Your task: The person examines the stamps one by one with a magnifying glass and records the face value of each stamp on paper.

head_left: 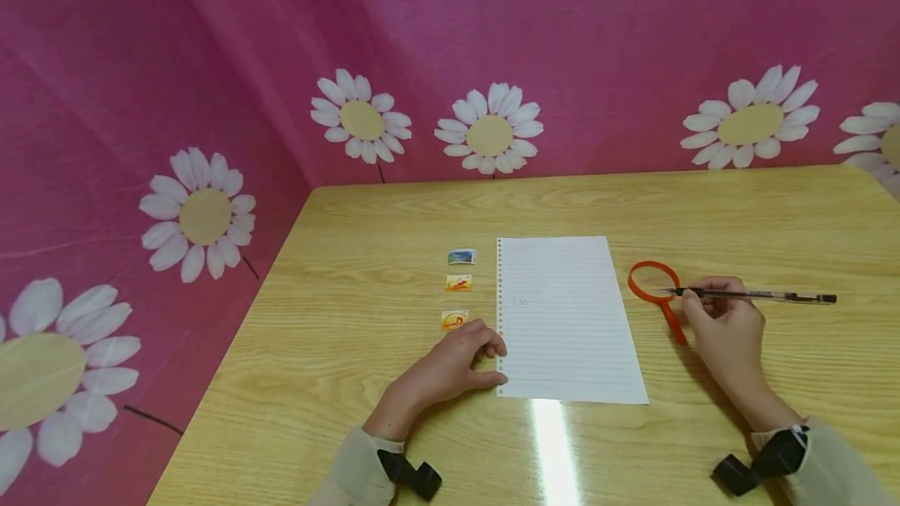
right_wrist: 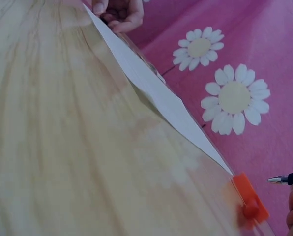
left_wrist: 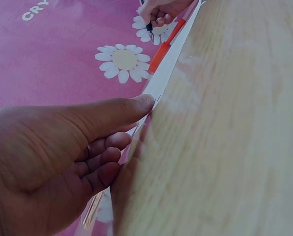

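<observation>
My right hand (head_left: 727, 330) pinches a pen (head_left: 780, 297) with a dark grip, held nearly level, its bare metal tip pointing left. Below that tip lies a red magnifying glass (head_left: 673, 322), its handle beside the hand. A lined sheet of loose-leaf paper (head_left: 569, 334) is flat on the table, with punched holes down its left side and a small handwritten mark near the upper left. At the sheet's lower left edge rests my left hand (head_left: 453, 361). Its thumb (left_wrist: 144, 102) touches the paper edge in the left wrist view, while the other fingers are loosely bent.
Three small stamp-like picture cards form a column left of the sheet: a blue one (head_left: 461, 257), a yellow one (head_left: 459, 283) and another yellow one (head_left: 454, 319) close to the left hand. The wooden table (head_left: 337, 318) meets a pink flowered cloth (head_left: 583, 45) behind and at left.
</observation>
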The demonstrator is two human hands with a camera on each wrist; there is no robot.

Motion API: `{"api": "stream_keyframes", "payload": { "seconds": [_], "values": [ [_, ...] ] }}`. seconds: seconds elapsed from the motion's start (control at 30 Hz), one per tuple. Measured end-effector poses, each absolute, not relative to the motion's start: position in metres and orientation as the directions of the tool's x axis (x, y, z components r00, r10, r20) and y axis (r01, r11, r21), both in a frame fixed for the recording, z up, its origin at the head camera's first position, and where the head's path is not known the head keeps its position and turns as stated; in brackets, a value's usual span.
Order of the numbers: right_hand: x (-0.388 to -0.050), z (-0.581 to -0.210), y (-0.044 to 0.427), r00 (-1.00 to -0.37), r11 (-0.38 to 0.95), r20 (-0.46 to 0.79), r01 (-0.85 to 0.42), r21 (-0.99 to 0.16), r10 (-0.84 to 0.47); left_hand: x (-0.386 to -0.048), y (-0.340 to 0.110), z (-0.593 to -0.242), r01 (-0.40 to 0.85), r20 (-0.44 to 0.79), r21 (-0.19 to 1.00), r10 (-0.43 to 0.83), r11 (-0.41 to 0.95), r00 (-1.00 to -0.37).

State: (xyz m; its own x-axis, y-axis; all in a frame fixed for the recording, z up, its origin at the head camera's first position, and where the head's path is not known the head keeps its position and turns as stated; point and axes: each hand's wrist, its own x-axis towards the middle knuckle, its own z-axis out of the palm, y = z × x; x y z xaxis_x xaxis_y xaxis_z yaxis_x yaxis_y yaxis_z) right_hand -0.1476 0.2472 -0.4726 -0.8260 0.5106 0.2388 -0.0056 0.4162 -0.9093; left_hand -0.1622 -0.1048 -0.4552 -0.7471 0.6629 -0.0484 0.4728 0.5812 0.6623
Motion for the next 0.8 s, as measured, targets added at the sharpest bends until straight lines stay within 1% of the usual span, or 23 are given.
{"api": "stream_keyframes", "payload": {
  "seconds": [0.17, 0.33, 0.43, 0.57, 0.8],
  "values": [
    [-0.145, -0.473, 0.259, -0.821, 0.425, 0.223, 0.026, -0.905, 0.525, -0.162, -0.105, -0.455, 0.465, -0.052, 0.667, 0.659, 0.582, -0.750],
    [-0.144, -0.474, 0.272, -0.803, 0.394, 0.195, 0.054, -0.918, 0.563, -0.162, -0.105, -0.455, 0.465, -0.052, 0.667, 0.659, 0.582, -0.750],
    [-0.143, -0.474, 0.276, -0.790, 0.377, 0.191, 0.054, -0.924, 0.583, -0.162, -0.105, -0.456, 0.467, -0.050, 0.666, 0.659, 0.582, -0.750],
    [-0.143, -0.474, 0.279, -0.790, 0.378, 0.195, 0.050, -0.924, 0.581, -0.163, -0.105, -0.456, 0.467, -0.051, 0.665, 0.658, 0.583, -0.751],
    [-0.143, -0.478, 0.282, -0.795, 0.443, 0.284, -0.022, -0.896, 0.536, -0.162, -0.105, -0.456, 0.465, -0.050, 0.669, 0.659, 0.580, -0.750]
  ]
}}
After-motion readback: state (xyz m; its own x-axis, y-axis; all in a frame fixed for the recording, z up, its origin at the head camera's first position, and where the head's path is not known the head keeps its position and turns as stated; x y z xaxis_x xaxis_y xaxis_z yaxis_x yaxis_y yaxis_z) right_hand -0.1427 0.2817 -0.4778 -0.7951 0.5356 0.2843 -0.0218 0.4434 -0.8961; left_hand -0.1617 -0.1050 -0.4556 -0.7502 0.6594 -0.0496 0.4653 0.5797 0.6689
